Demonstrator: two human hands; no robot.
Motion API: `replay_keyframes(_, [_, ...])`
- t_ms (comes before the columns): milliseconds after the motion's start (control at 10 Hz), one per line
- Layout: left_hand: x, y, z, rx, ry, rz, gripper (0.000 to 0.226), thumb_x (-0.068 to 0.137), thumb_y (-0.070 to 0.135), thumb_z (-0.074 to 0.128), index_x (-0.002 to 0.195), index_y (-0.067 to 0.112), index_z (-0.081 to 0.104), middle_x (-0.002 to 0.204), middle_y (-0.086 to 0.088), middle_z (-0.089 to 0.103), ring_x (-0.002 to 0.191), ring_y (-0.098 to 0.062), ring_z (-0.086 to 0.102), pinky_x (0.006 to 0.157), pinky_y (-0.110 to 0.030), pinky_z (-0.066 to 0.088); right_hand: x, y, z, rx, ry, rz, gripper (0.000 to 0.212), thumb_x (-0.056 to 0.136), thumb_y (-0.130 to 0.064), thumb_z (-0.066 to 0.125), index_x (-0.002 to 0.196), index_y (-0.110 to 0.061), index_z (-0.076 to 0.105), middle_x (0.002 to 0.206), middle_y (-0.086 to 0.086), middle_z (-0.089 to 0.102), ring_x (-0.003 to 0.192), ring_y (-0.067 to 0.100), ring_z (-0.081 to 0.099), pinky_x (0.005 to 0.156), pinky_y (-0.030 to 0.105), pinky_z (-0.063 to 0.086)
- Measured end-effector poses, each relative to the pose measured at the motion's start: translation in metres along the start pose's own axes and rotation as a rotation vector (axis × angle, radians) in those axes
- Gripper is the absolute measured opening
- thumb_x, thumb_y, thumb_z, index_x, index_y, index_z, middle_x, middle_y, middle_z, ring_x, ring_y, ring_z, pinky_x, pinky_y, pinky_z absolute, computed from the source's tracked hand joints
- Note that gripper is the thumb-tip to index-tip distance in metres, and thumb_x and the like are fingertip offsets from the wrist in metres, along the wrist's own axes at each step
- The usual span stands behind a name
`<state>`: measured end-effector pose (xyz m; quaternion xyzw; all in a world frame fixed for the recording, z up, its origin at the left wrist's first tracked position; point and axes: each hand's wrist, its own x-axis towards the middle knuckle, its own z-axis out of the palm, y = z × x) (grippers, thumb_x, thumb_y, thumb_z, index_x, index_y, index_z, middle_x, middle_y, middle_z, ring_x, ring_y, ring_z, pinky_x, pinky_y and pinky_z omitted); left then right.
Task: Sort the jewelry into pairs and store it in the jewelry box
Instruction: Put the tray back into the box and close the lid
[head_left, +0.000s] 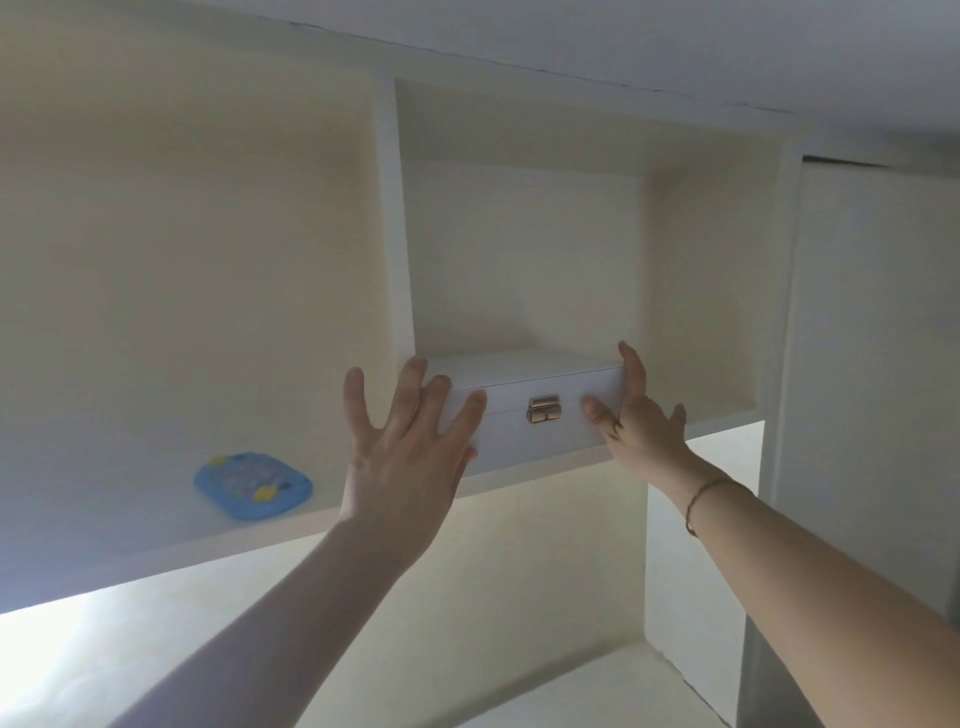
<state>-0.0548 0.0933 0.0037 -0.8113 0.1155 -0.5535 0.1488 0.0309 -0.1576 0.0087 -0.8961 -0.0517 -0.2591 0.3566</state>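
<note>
White and smooth-sided, the rectangular jewelry box with a small gold-toned metal clasp (524, 410) sits on the white built-in shelf (540, 470), in the alcove compartment right of the vertical divider and close to the shelf's front edge. Its lid is down and the clasp looks fastened.

The box lies flat, its long axis running left to right along the shelf edge. The clasp face points out toward the person, so the hinge side is presumably toward the back wall.

The left hand (400, 457) is spread, fingers straight, with the fingertips over the box's left front corner. The right hand (636, 415) reaches to the right end, fingers extended up along that end and the thumb on the front face. Neither hand is curled round the box, so I judge both as laid flat against it rather than gripping.

The box looks rigid, probably wood or board with a smooth painted or leatherette skin, so it should be stiff but somewhat slippery. Its weight cannot be read. The sensible hold is palms on the two short ends, squeezing inward, with fingers under the base once it clears the edge. Kept level, it should not tip from overhead, and the clasp should not be trusted to carry weight.

A blue plastic toy tablet with yellow buttons (253, 485) lies on the shelf in the left compartment, well apart.
</note>
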Motion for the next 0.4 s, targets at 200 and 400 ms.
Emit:
replay_keyframes(200, [-0.003,0.000,0.009,0.143,-0.047,-0.030,0.058,0.082,0.040,0.072,0.135,0.024,0.056,0.134,-0.014,0.056,0.139,-0.039,0.026,0.106,-0.070,0.007,-0.002,-0.015,0.008,-0.142,0.043,0.089,0.082,0.092,-0.066,0.030,0.151,-0.030,-0.015,0.097,0.004,0.062,0.111,0.031,0.056,0.112,0.062,0.008])
replay_keyframes(400, [-0.015,0.003,0.009,0.031,-0.050,-0.030,0.051,0.086,0.038,0.066,0.134,0.023,0.058,0.150,-0.013,0.043,0.147,-0.039,0.019,0.108,-0.072,0.013,-0.025,-0.020,0.000,-0.329,-0.064,0.121,0.086,0.091,-0.059,0.048,0.153,-0.019,0.002,0.135,0.009,0.051,0.128,0.032,0.042,0.108,0.059,0.024])
